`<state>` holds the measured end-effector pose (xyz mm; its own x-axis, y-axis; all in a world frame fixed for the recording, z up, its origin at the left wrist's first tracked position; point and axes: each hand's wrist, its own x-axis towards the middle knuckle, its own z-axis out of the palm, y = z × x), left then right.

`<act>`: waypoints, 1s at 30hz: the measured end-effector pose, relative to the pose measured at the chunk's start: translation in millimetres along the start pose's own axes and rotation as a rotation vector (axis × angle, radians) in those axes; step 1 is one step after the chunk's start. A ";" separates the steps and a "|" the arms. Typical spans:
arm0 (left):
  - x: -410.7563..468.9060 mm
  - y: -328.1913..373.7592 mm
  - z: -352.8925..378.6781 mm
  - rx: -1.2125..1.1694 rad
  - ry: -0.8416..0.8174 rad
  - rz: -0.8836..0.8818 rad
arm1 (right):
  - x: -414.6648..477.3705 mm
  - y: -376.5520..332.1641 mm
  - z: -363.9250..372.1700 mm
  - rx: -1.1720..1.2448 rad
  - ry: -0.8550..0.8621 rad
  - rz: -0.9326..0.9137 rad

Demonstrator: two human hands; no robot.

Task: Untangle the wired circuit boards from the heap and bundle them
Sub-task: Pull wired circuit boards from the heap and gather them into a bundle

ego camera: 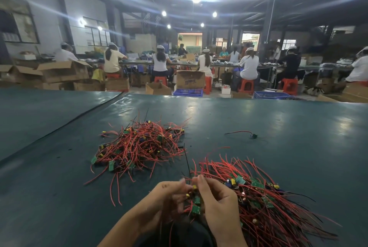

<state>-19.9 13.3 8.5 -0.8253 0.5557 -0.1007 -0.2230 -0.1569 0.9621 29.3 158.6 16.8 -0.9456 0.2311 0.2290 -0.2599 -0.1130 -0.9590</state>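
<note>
Though blurred, boards [196,200] seemingly between hands [169,194] [218,202]

Tangled heap [139,147] blocks my 11 o'clock; sorted bundle [268,197] crowds 3 o'clock. Narrow lane at 12 between them. Open surface [49,187] at 9.

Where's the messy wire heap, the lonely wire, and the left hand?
messy wire heap [139,145]: head view, middle of the red tangle.
lonely wire [238,131]: head view, its red lead.
left hand [169,195]: head view, back of the hand.

Glossy table cover [258,119]; plastic-coated wires [139,143]; cardboard boxes [190,79].
</note>
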 end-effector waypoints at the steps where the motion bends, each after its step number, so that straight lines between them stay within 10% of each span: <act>1: -0.5 1.9 -0.5 -0.051 0.025 -0.023 | 1.0 0.5 -2.2 0.010 0.036 0.005; 9: 0.8 -4.2 6.9 0.328 0.156 0.182 | 6.7 -0.2 -7.2 0.161 0.161 0.004; 30: 9.6 -16.7 26.3 0.237 0.220 0.434 | 1.3 5.7 0.4 -0.141 0.018 -0.119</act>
<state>-10.5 42.8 -1.9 -0.9105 0.2922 0.2925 0.2648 -0.1312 0.9553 26.5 157.9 11.7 -0.9058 0.2519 0.3407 -0.3386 0.0528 -0.9394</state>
